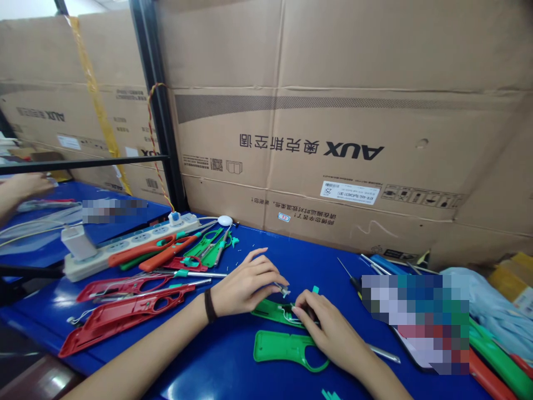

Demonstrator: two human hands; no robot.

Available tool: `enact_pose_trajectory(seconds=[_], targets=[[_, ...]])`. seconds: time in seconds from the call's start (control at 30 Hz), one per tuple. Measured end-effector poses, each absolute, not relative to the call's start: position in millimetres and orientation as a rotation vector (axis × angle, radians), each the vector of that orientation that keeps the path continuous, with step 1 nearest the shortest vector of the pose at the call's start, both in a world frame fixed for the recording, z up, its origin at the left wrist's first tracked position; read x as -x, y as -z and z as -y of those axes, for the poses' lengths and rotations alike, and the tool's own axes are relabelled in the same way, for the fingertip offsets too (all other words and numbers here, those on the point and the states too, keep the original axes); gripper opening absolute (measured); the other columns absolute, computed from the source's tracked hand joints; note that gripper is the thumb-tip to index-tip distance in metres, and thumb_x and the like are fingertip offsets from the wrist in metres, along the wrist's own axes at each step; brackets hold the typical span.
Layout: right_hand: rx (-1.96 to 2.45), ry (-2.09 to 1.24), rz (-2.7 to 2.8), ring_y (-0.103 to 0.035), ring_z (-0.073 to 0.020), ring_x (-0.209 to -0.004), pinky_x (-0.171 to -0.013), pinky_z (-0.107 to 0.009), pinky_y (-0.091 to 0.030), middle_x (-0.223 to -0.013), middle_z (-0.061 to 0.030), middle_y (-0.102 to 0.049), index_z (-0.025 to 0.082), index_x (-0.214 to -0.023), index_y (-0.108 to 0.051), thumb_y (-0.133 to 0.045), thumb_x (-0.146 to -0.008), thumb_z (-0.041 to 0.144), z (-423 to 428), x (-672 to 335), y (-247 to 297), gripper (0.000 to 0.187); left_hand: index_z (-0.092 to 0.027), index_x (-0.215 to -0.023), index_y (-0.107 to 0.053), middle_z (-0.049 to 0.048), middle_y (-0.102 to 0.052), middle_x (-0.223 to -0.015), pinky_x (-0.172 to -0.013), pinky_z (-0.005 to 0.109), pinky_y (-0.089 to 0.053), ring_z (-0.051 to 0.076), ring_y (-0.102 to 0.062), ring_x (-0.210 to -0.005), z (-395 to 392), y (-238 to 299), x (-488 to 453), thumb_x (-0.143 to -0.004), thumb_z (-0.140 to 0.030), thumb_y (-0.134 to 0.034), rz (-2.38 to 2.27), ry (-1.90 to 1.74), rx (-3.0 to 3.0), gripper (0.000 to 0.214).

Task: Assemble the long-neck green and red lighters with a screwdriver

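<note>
My left hand (250, 283), a dark band at its wrist, pinches a small pale part with a metallic look (284, 290) above the table. Below its fingertips lies a green lighter casing half (270, 310), with thin white wires (287, 314) in it. My right hand (320, 319) is closed at the right of this casing, thumb and finger together on a white wire end. Nearer me lies a second green casing half (278, 347) with a finger loop, partly under my right hand. A metal tube (385, 354) sticks out past my right wrist.
Red casing halves (125, 319), orange lighters (166, 253) and opened green casings (212, 244) lie at left by a power strip (137, 244). A screwdriver (353, 280) and a blurred-out patch are at right. Cardboard boxes (333, 66) stand behind. Another person's hand (29, 186) is far left.
</note>
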State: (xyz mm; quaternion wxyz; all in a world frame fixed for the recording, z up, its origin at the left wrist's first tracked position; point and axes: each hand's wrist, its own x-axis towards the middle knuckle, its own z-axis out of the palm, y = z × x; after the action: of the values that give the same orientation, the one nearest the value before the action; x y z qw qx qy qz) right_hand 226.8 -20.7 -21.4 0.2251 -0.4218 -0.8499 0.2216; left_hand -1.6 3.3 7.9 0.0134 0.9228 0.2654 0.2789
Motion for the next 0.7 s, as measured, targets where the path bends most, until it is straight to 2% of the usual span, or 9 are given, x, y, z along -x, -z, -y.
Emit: enact_pose_trajectory(seconds=[0.7], targets=[[1.141, -0.602, 2.337, -0.055, -0.0162, -0.079, -0.073, -0.028, -0.040, -0.083, 0.0015, -0.060, 0.024, -0.086, -0.050, -0.039, -0.096, 0.031, 22.0, -226.1, 19.0, 0.017, -0.022, -0.109, -0.058, 0.0019, -0.064, -0.096, -0.110, 0.044, -0.017, 0.016, -0.054, -0.096, -1.6, -5.4, -2.4, -0.094, -0.020, -0.047, -0.795, -0.787, -2.890, 0.019]])
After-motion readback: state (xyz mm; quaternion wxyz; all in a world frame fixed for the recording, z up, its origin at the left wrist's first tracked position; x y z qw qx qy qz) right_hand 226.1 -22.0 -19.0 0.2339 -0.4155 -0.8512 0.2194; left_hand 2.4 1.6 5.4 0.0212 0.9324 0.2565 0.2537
